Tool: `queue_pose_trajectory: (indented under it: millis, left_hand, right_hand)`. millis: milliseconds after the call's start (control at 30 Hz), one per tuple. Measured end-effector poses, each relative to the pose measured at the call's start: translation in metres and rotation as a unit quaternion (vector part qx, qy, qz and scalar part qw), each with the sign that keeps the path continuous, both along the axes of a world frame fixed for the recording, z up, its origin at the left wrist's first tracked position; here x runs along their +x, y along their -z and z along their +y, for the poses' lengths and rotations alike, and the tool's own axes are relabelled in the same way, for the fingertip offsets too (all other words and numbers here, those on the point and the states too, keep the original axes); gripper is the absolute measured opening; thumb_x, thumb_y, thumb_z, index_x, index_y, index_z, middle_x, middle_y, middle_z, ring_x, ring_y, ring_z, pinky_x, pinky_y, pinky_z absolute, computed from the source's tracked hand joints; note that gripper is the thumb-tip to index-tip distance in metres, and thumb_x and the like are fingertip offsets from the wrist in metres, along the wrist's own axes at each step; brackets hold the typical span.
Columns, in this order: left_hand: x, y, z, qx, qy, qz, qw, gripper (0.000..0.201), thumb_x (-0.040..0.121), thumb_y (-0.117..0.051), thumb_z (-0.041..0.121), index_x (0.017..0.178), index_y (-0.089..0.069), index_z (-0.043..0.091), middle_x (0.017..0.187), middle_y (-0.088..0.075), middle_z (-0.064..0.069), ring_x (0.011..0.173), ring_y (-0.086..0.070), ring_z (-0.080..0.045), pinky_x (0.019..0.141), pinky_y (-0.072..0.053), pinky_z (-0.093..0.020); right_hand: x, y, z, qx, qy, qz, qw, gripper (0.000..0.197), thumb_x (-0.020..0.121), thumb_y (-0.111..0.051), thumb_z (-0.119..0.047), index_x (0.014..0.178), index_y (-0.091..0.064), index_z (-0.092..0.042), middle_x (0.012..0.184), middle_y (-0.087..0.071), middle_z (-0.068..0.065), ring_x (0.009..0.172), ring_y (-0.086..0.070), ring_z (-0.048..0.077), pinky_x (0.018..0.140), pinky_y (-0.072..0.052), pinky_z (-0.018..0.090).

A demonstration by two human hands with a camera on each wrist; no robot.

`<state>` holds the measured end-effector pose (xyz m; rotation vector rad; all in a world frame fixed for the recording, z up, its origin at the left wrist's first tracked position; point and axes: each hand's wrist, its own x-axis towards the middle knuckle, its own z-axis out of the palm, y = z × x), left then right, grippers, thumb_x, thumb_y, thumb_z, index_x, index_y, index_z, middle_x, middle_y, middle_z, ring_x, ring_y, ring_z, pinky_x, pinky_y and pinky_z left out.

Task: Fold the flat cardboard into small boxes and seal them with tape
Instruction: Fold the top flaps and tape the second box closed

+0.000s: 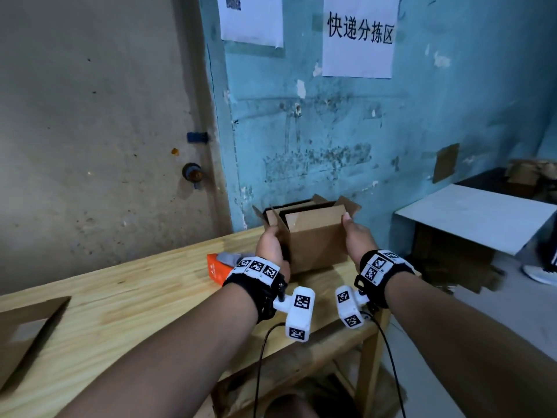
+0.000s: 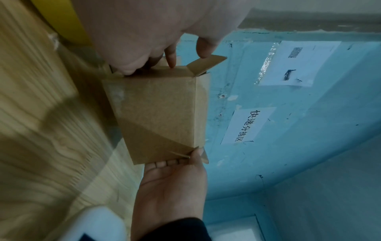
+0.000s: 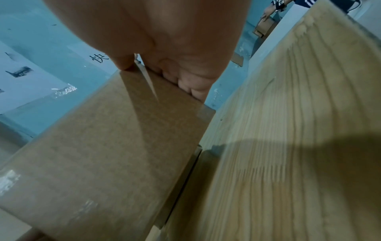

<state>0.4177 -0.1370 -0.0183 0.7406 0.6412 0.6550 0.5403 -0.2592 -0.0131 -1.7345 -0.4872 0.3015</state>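
A small brown cardboard box [image 1: 316, 239] stands upright near the far edge of the wooden table [image 1: 120, 312], its top flaps open and sticking up. My left hand [image 1: 271, 242] grips its left side, the fingers curled over the top edge by a raised flap in the left wrist view [image 2: 144, 48]. My right hand [image 1: 355, 233] holds the right side, thumb on the front face and fingers wrapped round the far side [image 3: 164, 48]. Clear tape shows along the box's lower edge [image 3: 103, 146]. The box's inside is mostly hidden.
An orange tape dispenser [image 1: 215, 268] lies just left of my left wrist; its yellow roll [image 2: 62, 21] shows in the left wrist view. A flat cardboard sheet [image 1: 24, 333] lies at the table's near left. A white table [image 1: 476, 218] and someone's shoe [image 1: 539, 273] are to the right.
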Motion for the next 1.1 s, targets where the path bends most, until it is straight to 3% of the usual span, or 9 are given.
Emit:
queue_pose_trajectory:
  millis: [67, 200, 267, 367, 500, 633, 833, 1033, 1100]
  left_hand:
    - [0.005, 0.004, 0.0, -0.011, -0.024, 0.002, 1.0, 0.051, 0.098, -0.058, 0.027, 0.143, -0.054, 0.004, 0.147, -0.051, -0.017, 0.127, -0.058, -0.036, 0.102, -0.049, -0.043]
    - [0.016, 0.02, 0.008, 0.01, -0.051, 0.027, 0.998, 0.041, 0.097, -0.057, 0.024, 0.129, -0.064, 0.001, 0.126, -0.069, -0.017, 0.087, -0.067, -0.027, 0.084, -0.054, -0.036]
    - [0.017, 0.029, 0.009, 0.023, -0.04, 0.049, 0.998, 0.035, 0.097, -0.055, 0.026, 0.12, -0.067, 0.003, 0.114, -0.071, -0.015, 0.083, -0.067, -0.026, 0.083, -0.054, -0.036]
    - [0.016, 0.038, 0.013, 0.063, -0.007, 0.106, 0.992, 0.041, 0.085, -0.06, 0.031, 0.114, -0.069, 0.004, 0.12, -0.071, -0.018, 0.1, -0.069, -0.034, 0.093, -0.056, -0.042]
    - [0.009, 0.032, 0.019, 0.134, 0.045, 0.165, 0.976, 0.05, 0.097, -0.05, 0.023, 0.14, -0.053, -0.001, 0.147, -0.051, -0.025, 0.135, -0.05, -0.042, 0.087, -0.041, -0.036]
    - [0.005, 0.023, 0.029, 0.171, 0.033, 0.157, 0.972, 0.052, 0.095, -0.051, 0.024, 0.141, -0.052, 0.001, 0.147, -0.051, -0.023, 0.125, -0.058, -0.035, 0.088, -0.044, -0.038]
    - [0.021, 0.04, 0.072, 0.229, 0.008, 0.161, 0.96, 0.072, 0.07, -0.055, 0.038, 0.133, -0.061, 0.003, 0.138, -0.06, -0.023, 0.12, -0.062, -0.037, 0.106, -0.05, -0.052]
    - [-0.049, -0.029, 0.029, 0.294, -0.033, 0.179, 0.938, 0.047, 0.093, -0.065, 0.007, 0.139, -0.056, 0.005, 0.144, -0.054, -0.015, 0.136, -0.049, -0.03, 0.11, -0.033, -0.03]
    - [-0.067, -0.041, 0.036, 0.246, -0.056, 0.139, 0.958, 0.041, 0.095, -0.064, 0.006, 0.136, -0.059, 0.006, 0.143, -0.056, -0.015, 0.134, -0.05, -0.028, 0.11, -0.033, -0.03]
  right_hand:
    - [0.002, 0.004, 0.002, -0.002, -0.013, 0.006, 1.0, 0.056, 0.113, -0.035, -0.046, 0.136, -0.063, -0.003, 0.127, -0.063, 0.012, 0.117, -0.059, 0.026, 0.098, -0.039, 0.03]
    - [0.009, 0.015, 0.008, -0.008, -0.022, 0.0, 1.0, 0.056, 0.113, -0.035, -0.044, 0.139, -0.062, -0.002, 0.14, -0.062, 0.019, 0.13, -0.058, 0.031, 0.104, -0.039, 0.031]
    - [0.011, 0.023, 0.01, -0.018, -0.029, -0.005, 0.999, 0.056, 0.113, -0.035, -0.045, 0.138, -0.063, -0.003, 0.14, -0.063, 0.019, 0.129, -0.059, 0.032, 0.106, -0.041, 0.033]
    - [0.014, 0.031, 0.009, -0.026, -0.043, -0.01, 0.999, 0.06, 0.112, -0.034, -0.048, 0.142, -0.06, -0.004, 0.142, -0.062, 0.016, 0.133, -0.057, 0.032, 0.106, -0.04, 0.031]
    - [0.02, 0.031, 0.01, -0.029, -0.046, -0.011, 0.998, 0.06, 0.111, -0.035, -0.051, 0.14, -0.062, -0.006, 0.133, -0.065, 0.011, 0.13, -0.059, 0.031, 0.111, -0.042, 0.036]
    - [0.021, 0.023, 0.011, 0.005, -0.005, -0.008, 1.0, 0.056, 0.112, -0.032, -0.05, 0.156, -0.043, -0.017, 0.158, -0.049, 0.011, 0.146, -0.045, 0.031, 0.122, -0.033, 0.042]
    - [0.01, -0.011, 0.002, -0.018, 0.03, -0.016, 0.999, 0.069, 0.111, -0.026, -0.054, 0.168, -0.003, -0.023, 0.172, -0.021, 0.011, 0.156, -0.027, 0.036, 0.123, -0.024, 0.047]
    - [0.0, -0.054, 0.004, 0.022, 0.061, -0.068, 0.996, 0.078, 0.108, -0.038, -0.059, 0.167, -0.007, -0.02, 0.17, -0.026, 0.016, 0.153, -0.034, 0.038, 0.121, -0.028, 0.044]
    - [-0.005, -0.065, 0.011, 0.038, 0.067, -0.079, 0.994, 0.092, 0.096, -0.041, -0.074, 0.166, -0.01, -0.022, 0.165, -0.035, 0.018, 0.145, -0.046, 0.039, 0.12, -0.035, 0.047]
